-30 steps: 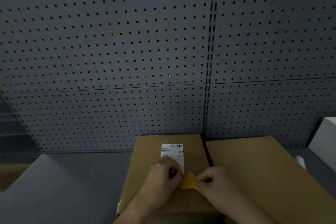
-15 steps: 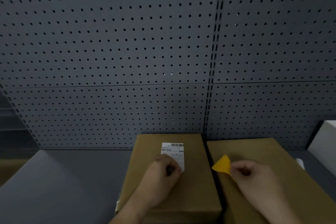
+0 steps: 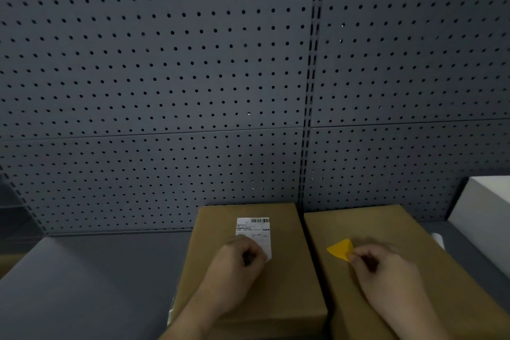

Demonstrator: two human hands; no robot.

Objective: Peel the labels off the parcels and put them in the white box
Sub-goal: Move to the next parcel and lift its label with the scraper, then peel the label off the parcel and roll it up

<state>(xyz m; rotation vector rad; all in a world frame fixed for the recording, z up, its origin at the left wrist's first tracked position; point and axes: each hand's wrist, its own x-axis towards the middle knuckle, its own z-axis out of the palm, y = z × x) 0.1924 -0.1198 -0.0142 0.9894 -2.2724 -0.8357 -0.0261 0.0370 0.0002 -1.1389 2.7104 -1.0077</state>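
Now pinching label [image 3: 254, 234] corner with left hand [image 3: 239, 259] (near-left parcel [image 3: 256, 284]), gripping yellow scraper [image 3: 340, 249] in right hand [image 3: 378, 265]

Brown parcels [image 3: 276, 284], white barcoded label [image 3: 255, 229], yellow scraper [image 3: 340, 249], grey perforated pegboard [image 3: 165, 77], white box [image 3: 485, 215].

A dark grey counter [image 3: 91, 279] carries two brown parcels: the left parcel [image 3: 276, 292] and the right parcel [image 3: 386, 226] sit side by side. A white box [image 3: 485, 218] stands at the counter's right end.

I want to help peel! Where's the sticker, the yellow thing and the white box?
label [image 3: 255, 226]: head view, printed upper half.
yellow scraper [image 3: 340, 250]: head view, flat blade.
white box [image 3: 481, 218]: head view, side wall.
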